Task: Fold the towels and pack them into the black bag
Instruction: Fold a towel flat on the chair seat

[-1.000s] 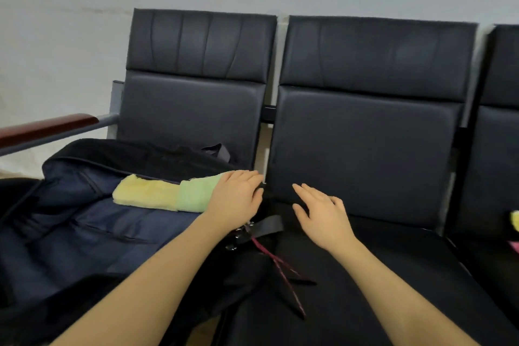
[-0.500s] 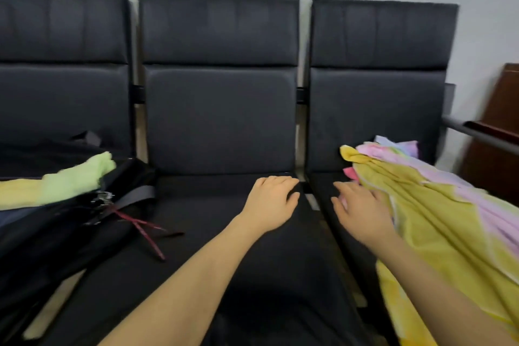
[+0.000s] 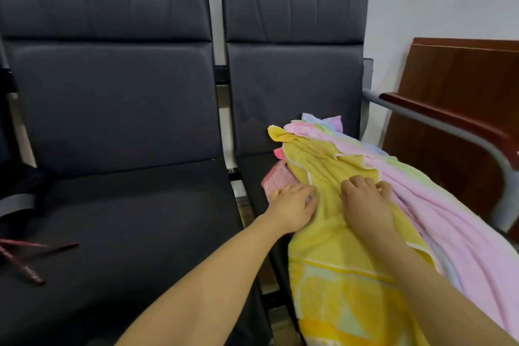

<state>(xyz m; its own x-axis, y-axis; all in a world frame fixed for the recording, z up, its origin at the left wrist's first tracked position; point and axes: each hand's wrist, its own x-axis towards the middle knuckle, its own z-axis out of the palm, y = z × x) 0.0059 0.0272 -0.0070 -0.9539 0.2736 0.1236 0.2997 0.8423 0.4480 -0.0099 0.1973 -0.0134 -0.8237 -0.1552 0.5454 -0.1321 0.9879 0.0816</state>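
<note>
On the right seat (image 3: 258, 168): heap of towels, yellow towel (image 3: 331, 261) on top, pink towel (image 3: 449, 219) to the right of it. Left hand (image 3: 295, 206) at the left edge of the yellow towel, fingers curled into the cloth. Right hand (image 3: 365, 199) on top, fingers bent, pressing down; real grip cannot tell. Black bag (image 3: 16, 191) far left, well apart.
</note>
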